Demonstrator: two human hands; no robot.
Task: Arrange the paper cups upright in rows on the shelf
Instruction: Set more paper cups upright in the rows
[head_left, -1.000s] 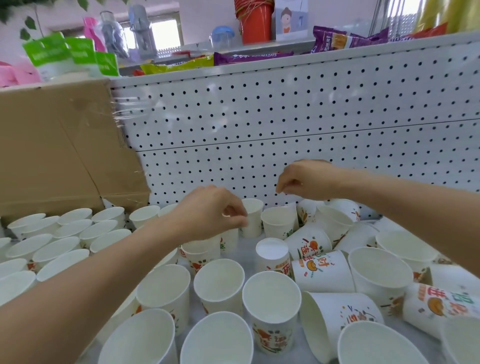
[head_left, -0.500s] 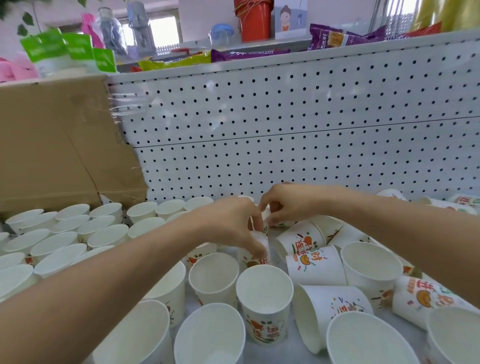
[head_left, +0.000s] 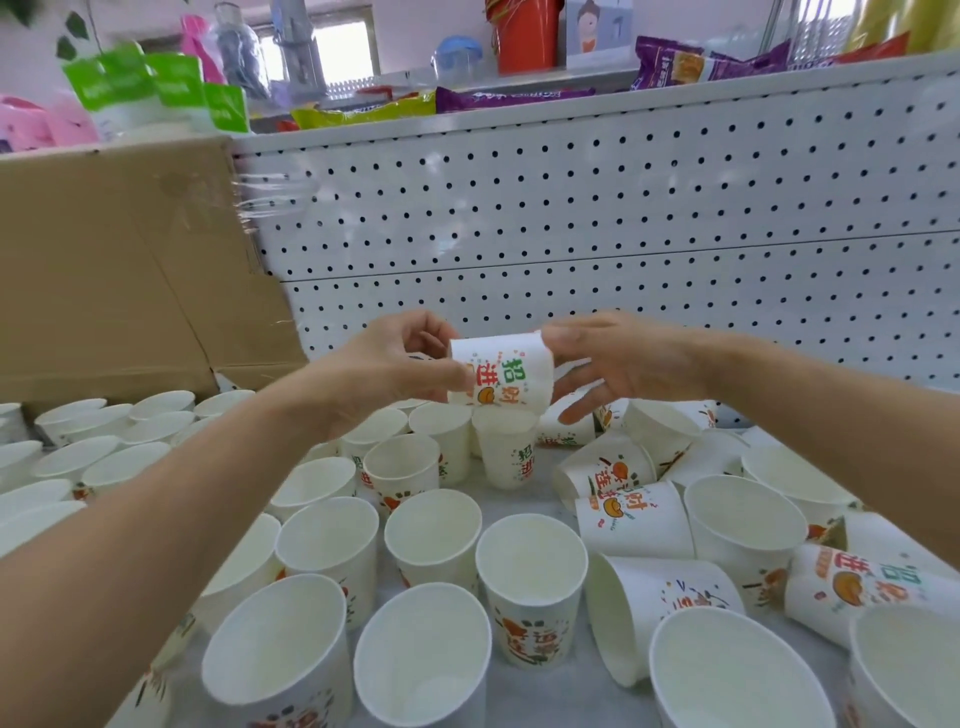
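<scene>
1. White paper cup (head_left: 498, 374), lying sideways in the air between both hands, just above the cups at the back of the shelf (head_left: 540, 499); its print reads 招财进 in green and red, over an orange drawing.
2. Left hand (head_left: 384, 376) pinches the cup's left end, fingers curled round it.
3. Right hand (head_left: 628, 364) has its thumb against the cup's right end, with the fingers straight and spread wide below it.
4. Upright cups (head_left: 530, 582) stand mouth-up in rows at the left and front; tipped cups (head_left: 634, 519) lie on their sides at the right, bearing the same print.
5. Pale grey shelf surface shows between the cups.
6. White pegboard (head_left: 623, 218) forms the back wall, and a cardboard box (head_left: 104, 270) leans against it at the left.
7. Purple snack bags (head_left: 701, 62), a red bucket (head_left: 524, 36) and green-labelled packs (head_left: 156, 83) sit on the ledge above; their lettering is too blurred to read.
</scene>
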